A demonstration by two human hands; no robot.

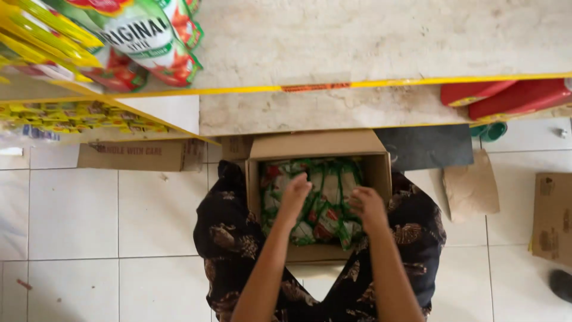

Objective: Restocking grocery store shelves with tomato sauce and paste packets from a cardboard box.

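A: Step? Both hands in the box (319, 146), looks like mid-unpacking, reaching for the pouches (325, 203).

B: Box sits on the floor (89, 214) between the knees, 12 o'clock from the body. Pouches, green and red, fill it.

A: Left hand (296, 194) grip: fingers curled down onto a pouch, can't tell if clamped. Right hand (367, 206) grip: fingers loosely apart, resting on top, holding nothing I can see.

B: Next move, my guess: needs a firm pinch on one pouch, lift straight up, shelf (381, 107) is at 12.

A: Hidden: fingertips behind the knuckles, box bottom, pouch count. Shelf goods at 10 and 2 o'clock cut off by the frame.
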